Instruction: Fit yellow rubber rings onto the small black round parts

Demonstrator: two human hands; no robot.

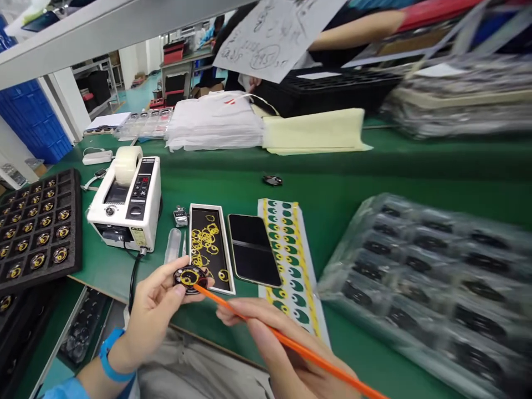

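My left hand [160, 299] is closed around the edge of a small round black part [190, 279] with a yellow ring-shaped piece on its face. In my right hand [286, 343] is a long thin orange stick [307, 354], pinched like a pen, its tip on or very near the face of the round part. Just beyond the part lies a white-rimmed tray [228, 249] with loose yellow outline pieces [205, 238] inside. A sheet of yellow-edged stickers [291, 255] lies to the right of a dark-screened phone [254, 249].
A white tape dispenser [124, 205] stands left, near a tally counter [180, 216]. Further left is a black foam tray [41, 227] of round parts. A plastic-wrapped tray [428, 288] fills the right. One dark part [272, 180] lies mid-table. Across the table, a person's arm [361, 30] shows.
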